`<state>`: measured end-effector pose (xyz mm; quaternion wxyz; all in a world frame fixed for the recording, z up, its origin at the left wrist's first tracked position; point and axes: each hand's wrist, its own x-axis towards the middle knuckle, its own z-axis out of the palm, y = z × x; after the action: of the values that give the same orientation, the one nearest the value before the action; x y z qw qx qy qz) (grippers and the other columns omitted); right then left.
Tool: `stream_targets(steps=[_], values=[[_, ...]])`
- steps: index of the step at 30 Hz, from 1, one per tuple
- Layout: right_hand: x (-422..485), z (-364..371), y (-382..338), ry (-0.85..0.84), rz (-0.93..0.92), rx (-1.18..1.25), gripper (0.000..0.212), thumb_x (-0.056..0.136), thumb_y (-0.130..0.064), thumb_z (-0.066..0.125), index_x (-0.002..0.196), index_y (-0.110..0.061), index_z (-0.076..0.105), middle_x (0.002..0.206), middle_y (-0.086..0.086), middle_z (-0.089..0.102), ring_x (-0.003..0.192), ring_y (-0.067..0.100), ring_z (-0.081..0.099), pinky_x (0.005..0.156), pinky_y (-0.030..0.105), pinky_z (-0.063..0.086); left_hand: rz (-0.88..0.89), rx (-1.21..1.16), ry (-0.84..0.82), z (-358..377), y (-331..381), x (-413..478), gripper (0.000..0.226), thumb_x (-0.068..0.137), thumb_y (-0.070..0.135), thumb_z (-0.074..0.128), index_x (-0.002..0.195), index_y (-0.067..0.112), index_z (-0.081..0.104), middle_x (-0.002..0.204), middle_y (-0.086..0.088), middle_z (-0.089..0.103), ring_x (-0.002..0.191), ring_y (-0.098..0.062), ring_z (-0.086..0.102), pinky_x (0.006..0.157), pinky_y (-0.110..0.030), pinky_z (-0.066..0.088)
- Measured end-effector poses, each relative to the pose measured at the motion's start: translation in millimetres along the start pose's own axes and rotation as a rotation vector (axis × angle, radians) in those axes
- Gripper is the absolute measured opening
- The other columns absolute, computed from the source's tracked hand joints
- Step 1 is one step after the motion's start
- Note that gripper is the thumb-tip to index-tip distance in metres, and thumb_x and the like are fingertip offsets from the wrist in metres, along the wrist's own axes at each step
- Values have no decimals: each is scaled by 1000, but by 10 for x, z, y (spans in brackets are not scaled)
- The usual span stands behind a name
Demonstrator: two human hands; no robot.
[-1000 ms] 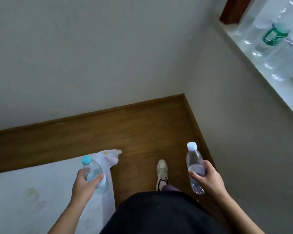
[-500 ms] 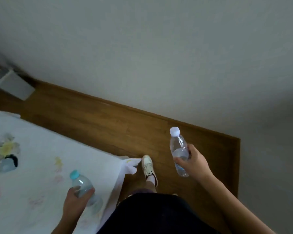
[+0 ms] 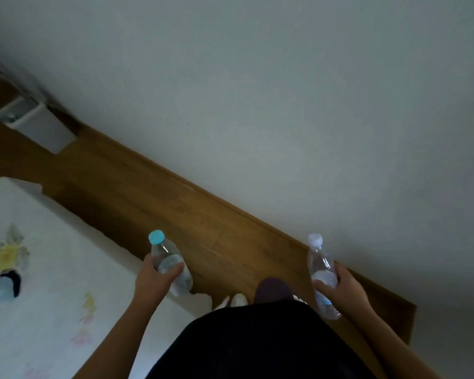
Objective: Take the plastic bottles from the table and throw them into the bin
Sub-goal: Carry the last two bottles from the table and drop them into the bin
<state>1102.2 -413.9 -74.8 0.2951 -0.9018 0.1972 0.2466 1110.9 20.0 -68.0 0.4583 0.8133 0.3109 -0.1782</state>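
Observation:
My left hand (image 3: 155, 280) grips a clear plastic bottle with a blue cap (image 3: 167, 258), held upright over the table's right edge. My right hand (image 3: 340, 288) grips a second clear bottle with a white cap (image 3: 319, 265), held above the wooden floor near the wall. A white bin (image 3: 43, 125) stands on the floor against the wall at the far left, some way from both hands. The table (image 3: 52, 255) under a white flowered cloth fills the lower left.
A strip of wooden floor (image 3: 153, 192) runs between the table and the pale wall (image 3: 285, 91) toward the bin. A bluish object (image 3: 0, 288) lies on the cloth at the left edge. My dark skirt and a shoe (image 3: 238, 299) show below.
The view has swung left along the wall, bringing the white bin fully into sight. Both hands keep hold of their bottles; the left one has risen off the table toward its edge.

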Motion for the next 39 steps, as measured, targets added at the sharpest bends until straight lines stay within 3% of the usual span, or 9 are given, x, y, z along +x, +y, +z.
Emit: stream_targets(steps=[4,7,12,17,21,24,32,34,39], values=[[661,-209,-429,-74,-29,-53,46,81,-44,76,110,-19,51,99,0,63,84,18,62,72,34,52,2,-44,39,-163,426,372,53,80,36,80,121,16,53,105,-4,65,93,-17,66,70,-26,50],[1216,-276,-937,-126,-79,-36,42,79,-39,78,107,-20,54,100,6,67,87,23,65,78,38,53,-45,-72,132,-279,480,572,44,82,31,78,115,20,52,99,1,65,91,-20,65,72,-28,50],[1954,-222,-2166,-259,-223,-3,54,78,-35,80,123,-18,56,108,2,67,94,21,64,79,33,48,-374,-202,349,-344,276,611,70,76,36,83,131,9,50,122,-14,65,106,-33,65,92,-45,53],[2454,100,-3491,-456,-475,-135,67,77,-44,78,134,-20,52,122,1,64,107,22,64,89,35,53,-576,-336,516,-345,165,503,70,70,39,86,125,9,53,120,-17,65,107,-36,63,90,-44,50],[2539,475,-4514,-555,-604,-182,56,80,-41,77,127,-22,53,115,0,64,102,21,64,87,33,53,-707,-496,644,-403,-27,406,92,42,59,74,117,10,57,111,-14,67,105,-35,65,85,-39,45],[2579,820,-5113,-624,-656,-227,47,82,-39,77,119,-27,51,110,0,64,99,19,65,82,29,52,-786,-581,721,-503,-268,458,100,34,64,71,117,10,58,109,-14,68,105,-35,65,89,-42,46],[2790,1579,-6082,-598,-644,-402,56,83,-39,74,129,-17,51,109,-1,59,97,18,59,84,32,51,-832,-653,695,-1384,-572,1174,89,46,47,79,120,4,56,117,-20,67,101,-31,63,94,-42,45],[2875,1710,-6272,-560,-624,-425,64,80,-41,76,133,-17,51,121,4,63,106,23,62,91,37,51,-791,-633,668,-1790,-555,1488,85,50,45,82,121,6,55,117,-19,67,96,-29,60,88,-39,46],[3053,1911,-6744,-517,-544,-442,69,81,-39,77,139,-14,49,138,10,58,121,29,58,99,38,46,-668,-533,663,-2861,-444,2282,70,72,40,85,125,9,52,118,-15,64,108,-36,62,88,-40,46]])
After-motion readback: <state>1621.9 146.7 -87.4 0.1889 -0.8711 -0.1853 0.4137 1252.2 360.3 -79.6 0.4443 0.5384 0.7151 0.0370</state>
